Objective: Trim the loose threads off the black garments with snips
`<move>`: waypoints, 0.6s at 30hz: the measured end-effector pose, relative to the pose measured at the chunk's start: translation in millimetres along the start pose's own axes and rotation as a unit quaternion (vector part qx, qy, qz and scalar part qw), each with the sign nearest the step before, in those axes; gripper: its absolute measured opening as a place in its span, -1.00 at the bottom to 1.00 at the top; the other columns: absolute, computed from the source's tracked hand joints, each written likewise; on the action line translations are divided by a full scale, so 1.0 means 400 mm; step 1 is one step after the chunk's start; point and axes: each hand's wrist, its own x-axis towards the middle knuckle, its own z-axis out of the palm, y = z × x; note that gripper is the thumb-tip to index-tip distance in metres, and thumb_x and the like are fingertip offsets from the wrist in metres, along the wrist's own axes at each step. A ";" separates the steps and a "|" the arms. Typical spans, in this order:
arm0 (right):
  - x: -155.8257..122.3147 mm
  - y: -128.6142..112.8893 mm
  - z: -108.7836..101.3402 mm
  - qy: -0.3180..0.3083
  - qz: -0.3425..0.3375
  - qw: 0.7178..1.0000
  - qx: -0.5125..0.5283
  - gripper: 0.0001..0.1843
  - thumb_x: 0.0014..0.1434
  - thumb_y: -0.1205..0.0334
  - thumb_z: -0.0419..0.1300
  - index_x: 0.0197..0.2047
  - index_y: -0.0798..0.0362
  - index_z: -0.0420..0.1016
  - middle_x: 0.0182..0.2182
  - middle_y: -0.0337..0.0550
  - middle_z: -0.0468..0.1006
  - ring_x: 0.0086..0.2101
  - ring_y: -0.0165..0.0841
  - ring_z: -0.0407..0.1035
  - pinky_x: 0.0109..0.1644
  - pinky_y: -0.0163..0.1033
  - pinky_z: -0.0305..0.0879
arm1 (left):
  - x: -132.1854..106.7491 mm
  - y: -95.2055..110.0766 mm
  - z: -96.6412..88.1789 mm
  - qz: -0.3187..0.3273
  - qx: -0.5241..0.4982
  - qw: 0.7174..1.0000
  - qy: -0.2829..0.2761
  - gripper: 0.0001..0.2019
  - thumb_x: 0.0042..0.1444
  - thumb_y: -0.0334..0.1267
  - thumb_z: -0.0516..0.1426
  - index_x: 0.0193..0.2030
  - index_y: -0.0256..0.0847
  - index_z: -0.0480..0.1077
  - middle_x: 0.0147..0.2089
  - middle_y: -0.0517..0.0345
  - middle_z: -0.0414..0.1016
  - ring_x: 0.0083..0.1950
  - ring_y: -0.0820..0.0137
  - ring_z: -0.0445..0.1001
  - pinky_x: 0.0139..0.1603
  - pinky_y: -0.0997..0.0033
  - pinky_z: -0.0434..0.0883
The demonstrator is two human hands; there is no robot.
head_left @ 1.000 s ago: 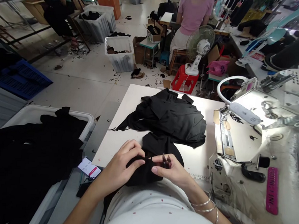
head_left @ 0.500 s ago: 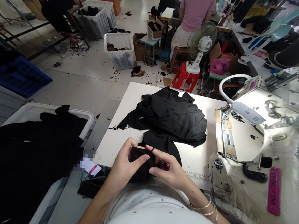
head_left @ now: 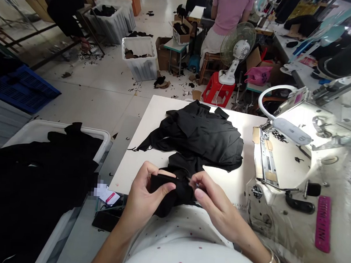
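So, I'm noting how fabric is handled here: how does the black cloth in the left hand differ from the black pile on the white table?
The held cloth is pinched by the left hand, while the pile lies loose on the table. The held cloth shows a fairly straight upper edge; the pile is rumpled. The held cloth is nearer the body, the pile farther off. Both are black.

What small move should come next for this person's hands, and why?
Probably bring the right hand to the pinched edge of the black cloth: the left hand grips that edge between thumb and fingers, and the curled right fingers are close by, their grip partly hidden.
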 end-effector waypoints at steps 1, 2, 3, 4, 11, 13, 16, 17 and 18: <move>0.002 -0.002 0.002 -0.011 -0.003 1.000 -0.004 -0.85 0.25 0.17 -0.05 -0.23 0.05 0.23 -0.45 -0.27 0.25 -0.46 -0.45 0.11 -0.39 -0.34 0.07 | 0.000 0.001 0.001 0.000 0.001 1.000 -0.002 -0.68 -0.07 -0.36 0.17 -0.49 -0.15 0.01 -0.45 0.36 0.51 -0.45 0.56 0.46 -0.44 0.64 0.32; 0.005 -0.003 0.004 -0.014 -0.006 1.000 -0.003 -0.87 0.22 0.19 -0.01 -0.24 0.06 0.26 -0.47 -0.28 0.26 -0.48 -0.46 0.10 -0.41 -0.35 0.06 | -0.001 0.002 0.001 -0.001 0.003 1.000 -0.002 -0.69 -0.06 -0.36 0.17 -0.49 -0.15 0.01 -0.45 0.36 0.51 -0.44 0.56 0.46 -0.44 0.64 0.33; 0.008 -0.001 0.006 -0.013 -0.008 1.000 0.003 -0.87 0.19 0.20 0.03 -0.25 0.07 0.29 -0.48 -0.28 0.27 -0.49 -0.47 0.11 -0.44 -0.36 0.05 | -0.002 0.003 0.001 -0.004 0.007 1.000 -0.002 -0.69 -0.06 -0.36 0.17 -0.48 -0.15 0.02 -0.44 0.36 0.51 -0.43 0.56 0.46 -0.42 0.63 0.34; 0.012 0.001 0.008 -0.009 -0.006 1.000 0.013 -0.87 0.16 0.20 0.07 -0.26 0.08 0.31 -0.48 -0.28 0.28 -0.50 -0.48 0.11 -0.45 -0.36 0.05 | -0.003 0.004 0.000 -0.007 0.013 1.000 -0.001 -0.69 -0.06 -0.35 0.17 -0.48 -0.15 0.02 -0.44 0.36 0.50 -0.42 0.55 0.46 -0.40 0.63 0.35; 0.021 0.009 0.012 0.010 0.018 0.997 0.072 -0.87 0.08 0.20 0.14 -0.32 0.09 0.38 -0.50 -0.25 0.33 -0.51 -0.47 0.16 -0.49 -0.37 0.06 | -0.015 0.005 -0.003 -0.010 0.068 0.998 -0.008 -0.73 -0.04 -0.30 0.18 -0.48 -0.14 0.07 -0.41 0.34 0.49 -0.38 0.53 0.46 -0.35 0.59 0.38; 0.022 0.006 0.012 0.017 0.017 0.997 0.073 -0.88 0.08 0.22 0.15 -0.33 0.10 0.38 -0.51 -0.26 0.33 -0.52 -0.49 0.14 -0.50 -0.38 0.04 | -0.017 0.006 -0.002 -0.008 0.083 0.996 -0.013 -0.75 -0.03 -0.29 0.17 -0.47 -0.14 0.10 -0.41 0.33 0.50 -0.39 0.52 0.46 -0.37 0.58 0.38; 0.023 0.003 0.011 0.019 0.007 0.997 0.075 -0.87 0.09 0.20 0.14 -0.36 0.10 0.37 -0.54 -0.28 0.30 -0.55 -0.51 0.10 -0.52 -0.39 0.01 | -0.020 0.011 0.001 0.009 0.093 0.995 -0.030 -0.80 -0.01 -0.29 0.17 -0.45 -0.14 0.15 -0.41 0.36 0.51 -0.40 0.54 0.46 -0.39 0.61 0.38; 0.023 0.003 0.011 0.016 0.005 0.997 0.077 -0.86 0.10 0.20 0.13 -0.36 0.10 0.36 -0.55 -0.29 0.30 -0.55 -0.51 0.10 -0.53 -0.39 0.01 | -0.021 0.013 0.002 0.016 0.093 0.995 -0.036 -0.81 0.00 -0.30 0.16 -0.45 -0.13 0.16 -0.41 0.38 0.51 -0.41 0.55 0.46 -0.40 0.62 0.38; 0.023 0.003 0.011 0.014 0.004 0.997 0.079 -0.86 0.11 0.19 0.13 -0.37 0.10 0.36 -0.55 -0.29 0.30 -0.55 -0.51 0.09 -0.53 -0.39 0.01 | -0.021 0.015 0.003 0.024 0.093 0.995 -0.039 -0.81 0.00 -0.31 0.16 -0.44 -0.13 0.17 -0.40 0.39 0.50 -0.41 0.57 0.46 -0.40 0.64 0.38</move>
